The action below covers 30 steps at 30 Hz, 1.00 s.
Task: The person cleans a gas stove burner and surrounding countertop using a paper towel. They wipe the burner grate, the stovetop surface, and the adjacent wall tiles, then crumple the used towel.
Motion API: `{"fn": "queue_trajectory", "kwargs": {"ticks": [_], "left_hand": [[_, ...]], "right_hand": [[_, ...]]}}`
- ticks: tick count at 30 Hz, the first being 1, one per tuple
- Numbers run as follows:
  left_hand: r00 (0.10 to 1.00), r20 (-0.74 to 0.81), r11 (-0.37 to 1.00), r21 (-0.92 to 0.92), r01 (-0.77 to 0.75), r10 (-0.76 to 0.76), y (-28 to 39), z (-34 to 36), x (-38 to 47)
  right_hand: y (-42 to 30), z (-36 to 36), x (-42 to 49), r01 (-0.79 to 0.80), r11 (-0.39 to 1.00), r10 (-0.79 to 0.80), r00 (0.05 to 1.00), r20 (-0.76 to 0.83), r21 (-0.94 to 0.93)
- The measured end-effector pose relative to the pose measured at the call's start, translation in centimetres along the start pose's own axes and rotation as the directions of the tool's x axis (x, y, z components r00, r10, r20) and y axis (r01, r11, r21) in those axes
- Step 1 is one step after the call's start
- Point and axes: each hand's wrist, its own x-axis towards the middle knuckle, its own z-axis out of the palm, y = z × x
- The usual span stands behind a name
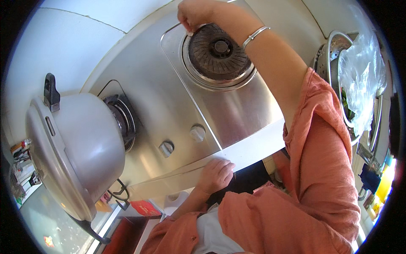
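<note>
My right hand (195, 14) reaches to the far left edge of the round gas burner (219, 54), its fingers closed on a small whitish piece of material whose kind I cannot tell. The piece touches the burner's metal ring. My left hand (217, 174) rests, loosely curled, at the front edge of the stainless steel stove top (158, 117), with nothing visible in it. Two control knobs, one grey-white (198, 133) and one silver (166, 148), sit on the stove beyond my left hand.
A large aluminium pressure cooker (92, 136) stands by the left burner (123, 117), its black handle jutting out towards me. On the right are metal colanders (336, 44) and a clear plastic bag (361, 76). A tiled wall (69, 44) runs behind the stove.
</note>
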Motion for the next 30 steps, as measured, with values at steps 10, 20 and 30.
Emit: {"fn": "queue_trajectory", "kwargs": {"ticks": [10, 20, 30], "left_hand": [[0.998, -0.051, 1.000, 0.014, -0.028, 0.029, -0.2, 0.5, -0.1], [0.999, -0.021, 0.999, 0.040, -0.025, 0.026, -0.2, 0.3, 0.2], [0.997, -0.076, 1.000, 0.020, -0.016, 0.018, 0.2, 0.2, 0.3]], "right_hand": [[-8.7, 0.7, -1.4, 0.154, 0.987, -0.160, 0.979, 0.130, 0.055], [0.4, 0.9, -2.7, 0.004, 0.595, 0.456, 0.822, -0.342, 0.803], [-6.1, 4.8, -1.5, -0.230, 0.961, 0.274, 0.870, -0.411, 0.154]]}}
